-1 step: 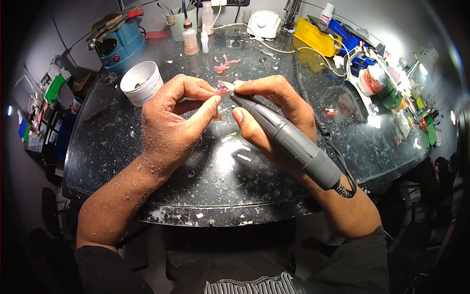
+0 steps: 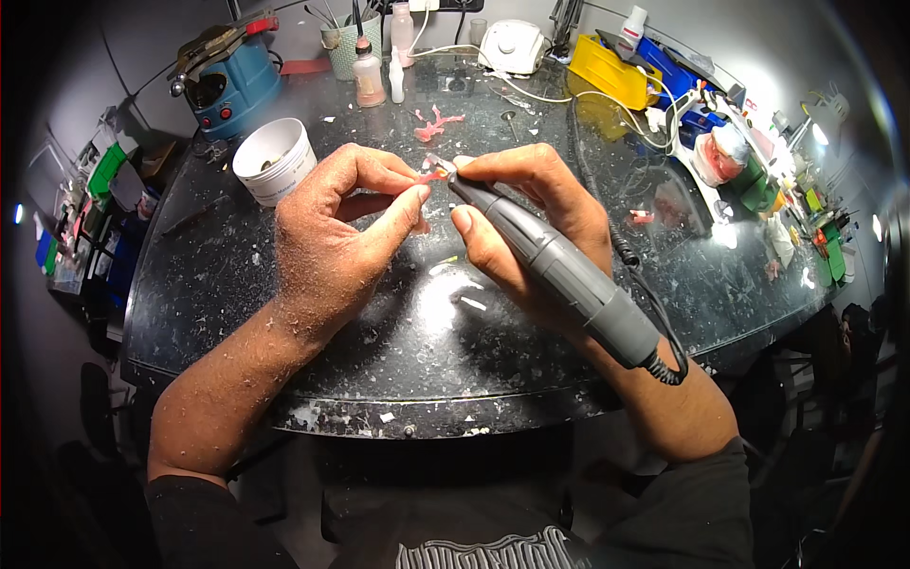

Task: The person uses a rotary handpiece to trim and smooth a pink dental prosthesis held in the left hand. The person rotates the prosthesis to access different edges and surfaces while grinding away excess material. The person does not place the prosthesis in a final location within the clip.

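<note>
A small pink, partly clear piece is pinched between the thumb and fingers of my left hand, whose skin is covered in pale dust. My right hand is wrapped round a dark grey rotary handpiece, with a coiled cord at its rear end. The handpiece's front end is right by the pink piece, and a small orange-yellow spot shows there. Whether the bit touches the piece is too small to tell. Just beyond both hands lies a branching pink piece on the dusty black table.
A white tub stands left of my left hand, with a blue machine behind it. Bottles and a white control box line the back. Right are a yellow bin and a pink-and-white dental model; the handpiece cord hangs nearby.
The handpiece has shifted very slightly at its front end, and an orange-yellow spot now shows beside it. Both hands keep their grips.
</note>
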`<state>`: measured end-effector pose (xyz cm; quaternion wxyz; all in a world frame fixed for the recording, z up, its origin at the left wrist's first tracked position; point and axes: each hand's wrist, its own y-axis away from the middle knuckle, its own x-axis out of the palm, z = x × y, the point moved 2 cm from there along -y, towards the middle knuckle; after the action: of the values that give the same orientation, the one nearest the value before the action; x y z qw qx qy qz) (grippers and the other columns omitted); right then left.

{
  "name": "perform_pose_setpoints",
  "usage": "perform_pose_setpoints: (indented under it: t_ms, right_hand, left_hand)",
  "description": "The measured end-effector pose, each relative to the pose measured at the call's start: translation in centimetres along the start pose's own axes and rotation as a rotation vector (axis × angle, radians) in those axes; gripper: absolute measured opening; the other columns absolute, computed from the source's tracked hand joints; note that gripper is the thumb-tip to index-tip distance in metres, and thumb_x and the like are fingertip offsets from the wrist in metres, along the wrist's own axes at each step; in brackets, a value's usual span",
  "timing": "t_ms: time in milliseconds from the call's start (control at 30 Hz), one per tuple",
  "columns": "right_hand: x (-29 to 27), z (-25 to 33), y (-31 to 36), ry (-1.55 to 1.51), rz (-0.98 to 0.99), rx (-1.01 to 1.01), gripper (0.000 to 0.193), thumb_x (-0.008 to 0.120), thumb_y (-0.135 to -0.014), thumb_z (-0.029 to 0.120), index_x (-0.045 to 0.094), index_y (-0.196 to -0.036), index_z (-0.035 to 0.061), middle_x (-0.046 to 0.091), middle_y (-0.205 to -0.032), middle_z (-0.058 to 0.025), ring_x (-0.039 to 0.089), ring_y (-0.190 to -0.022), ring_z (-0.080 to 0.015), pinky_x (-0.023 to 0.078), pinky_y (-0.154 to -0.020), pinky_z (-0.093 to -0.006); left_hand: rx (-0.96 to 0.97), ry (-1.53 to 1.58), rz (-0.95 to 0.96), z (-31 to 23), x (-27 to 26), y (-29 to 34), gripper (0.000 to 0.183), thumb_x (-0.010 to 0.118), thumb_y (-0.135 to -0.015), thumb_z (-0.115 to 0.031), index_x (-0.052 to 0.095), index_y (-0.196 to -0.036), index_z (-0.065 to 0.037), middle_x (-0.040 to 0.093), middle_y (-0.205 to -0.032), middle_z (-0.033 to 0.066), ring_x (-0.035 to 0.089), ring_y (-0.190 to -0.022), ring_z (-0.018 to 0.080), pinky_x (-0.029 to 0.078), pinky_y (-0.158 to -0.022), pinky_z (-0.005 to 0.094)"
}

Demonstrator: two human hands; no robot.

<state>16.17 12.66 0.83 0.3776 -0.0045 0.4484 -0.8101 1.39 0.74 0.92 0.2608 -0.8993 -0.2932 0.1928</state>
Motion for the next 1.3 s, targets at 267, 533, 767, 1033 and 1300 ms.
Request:
perform_pose_setpoints:
  t_ms: [267,533,767,1033,1300]
  right_hand:
    - [0.0,-0.3,-0.1,0.021,0.000,-0.034,0.031,0.075,-0.086,0.005,0.064,-0.114,0.0013,0.069,-0.108,-0.0106,0.067,-0.104,-0.0169,0.053,-0.093,-0.0316]
    - [0.0,-0.1,-0.1,0.016,0.010,-0.079,0.032,0.076,-0.086,0.006,0.063,-0.115,0.0011,0.069,-0.108,-0.0105,0.066,-0.104,-0.0172,0.052,-0.094,-0.0323]
    - [0.0,0.0,-0.1,0.024,-0.008,-0.061,0.031,0.076,-0.086,0.006,0.063,-0.114,0.0013,0.069,-0.108,-0.0116,0.067,-0.104,-0.0182,0.052,-0.095,-0.0323]
    - [-0.1,0.0,-0.2,0.092,-0.014,-0.069,0.030,0.075,-0.085,0.005,0.063,-0.113,0.0014,0.069,-0.107,-0.0119,0.067,-0.104,-0.0193,0.052,-0.094,-0.0330]
    - [0.0,0.0,-0.2,0.038,0.024,-0.123,0.030,0.074,-0.085,0.006,0.063,-0.112,0.0010,0.068,-0.108,-0.0127,0.066,-0.106,-0.0203,0.052,-0.096,-0.0337]
  left_hand:
    - [0.024,-0.020,0.010,0.1,0.0,0.0,0.009,0.071,-0.089,0.006,0.063,-0.090,0.002,0.068,-0.097,0.0099,0.071,-0.085,0.0141,0.060,-0.077,0.0268]
    - [0.016,-0.025,0.013,0.0,0.0,0.0,0.010,0.069,-0.089,0.007,0.061,-0.090,0.002,0.067,-0.098,0.0100,0.070,-0.086,0.0141,0.060,-0.080,0.0278]
    - [0.013,-0.104,0.015,0.0,0.0,0.0,0.010,0.069,-0.088,0.005,0.061,-0.090,-0.001,0.066,-0.102,0.0061,0.067,-0.093,0.0113,0.054,-0.087,0.0271]
    - [0.068,-0.149,-0.001,0.4,0.1,0.1,0.011,0.068,-0.088,0.007,0.060,-0.088,0.000,0.065,-0.103,0.0069,0.066,-0.096,0.0115,0.054,-0.089,0.0276]
    - [0.135,-0.193,0.022,0.5,0.0,0.0,0.012,0.069,-0.087,0.009,0.060,-0.086,0.001,0.064,-0.102,0.0083,0.065,-0.097,0.0125,0.053,-0.091,0.0279]
